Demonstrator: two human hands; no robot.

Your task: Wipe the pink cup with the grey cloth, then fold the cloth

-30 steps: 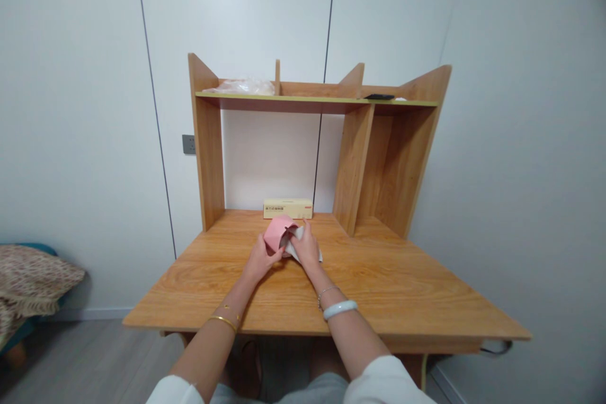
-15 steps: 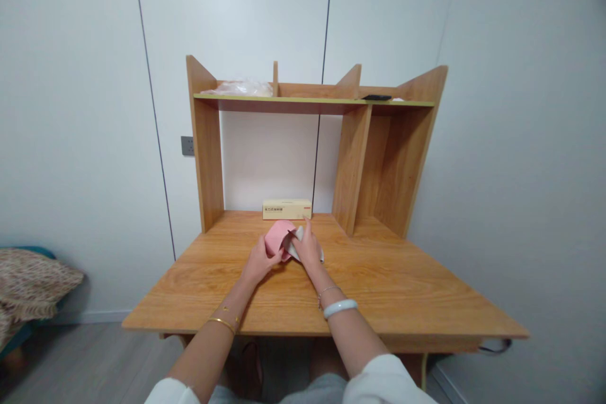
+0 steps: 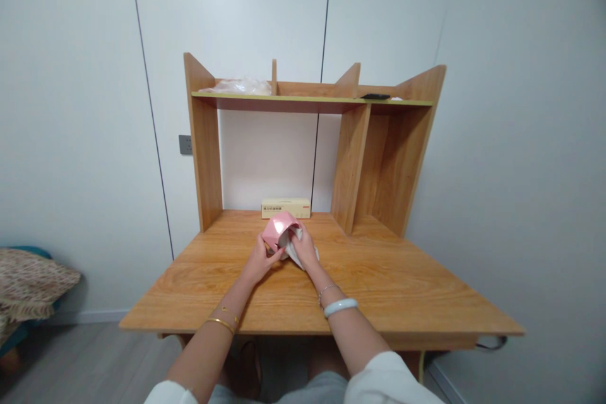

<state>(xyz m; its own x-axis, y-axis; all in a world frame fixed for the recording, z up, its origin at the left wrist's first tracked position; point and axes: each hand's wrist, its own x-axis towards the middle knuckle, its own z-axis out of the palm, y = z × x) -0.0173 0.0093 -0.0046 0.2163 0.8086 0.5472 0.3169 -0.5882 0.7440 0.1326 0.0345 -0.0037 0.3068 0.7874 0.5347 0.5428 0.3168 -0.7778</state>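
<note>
Tipped up slightly since half a second ago, the pink faceted vessel now catches a bright glare, and the white cloth hangs lower beneath the right hand. The left hand grips the vessel's side, holding it between the two hands with its mouth turned toward the right one. The right hand is bunched around the cloth, its fingertips hidden at the mouth; how deep they reach cannot be told. Behind the hands, the white sleeves are cut off.

Below both hands spreads the wood-grain desk; grey floor shows past its edge on the left hand's side, and a pale panelled wall closes the space beyond.

Just past the hands lies a cream box, partly covered by the vessel. Farther and higher, the shelf unit bears crumpled clear plastic on the left hand's side and a flat black item on the right's. Well out beyond the left hand, a patterned throw drapes over a blue seat.
</note>
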